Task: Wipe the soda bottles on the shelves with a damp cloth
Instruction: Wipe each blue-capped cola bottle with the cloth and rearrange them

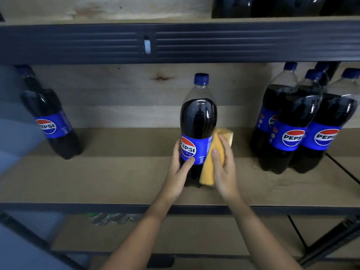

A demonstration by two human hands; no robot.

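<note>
1. Both hands are on one soda bottle (197, 121). The left hand (180, 168) is wrapped round its lower left side, with the thumb on the blue label. The right hand (224, 166) presses a yellow cloth (209, 162) flat on the bottle's right side, and its fingers look mostly straight over the cloth.

2. That bottle stands upright on the middle shelf (116, 182), a wide brown board under both hands. It stands alone, with bare shelf on each side.

3. Well off to the right of the hands is a group of bottles (300, 125), packed close together. They seem to be wrapped in clear plastic, but it is hard to tell.

4. Well off to the left of the hands is another bottle (51, 121), with one more dark bottle behind it.

5. Above the hands is a dark metal bar (175, 43), and over it more dark bottles (272, 6) sit on the top shelf.

6. I think the wiping step is going on now, on the lower right side of the bottle.

7. I think the next move needs the left hand to hold the bottle firm or turn it, so the cloth can reach the back, the neck and the blue cap (201, 78).

8. Many other bottles look like they are yet to be done.
</note>
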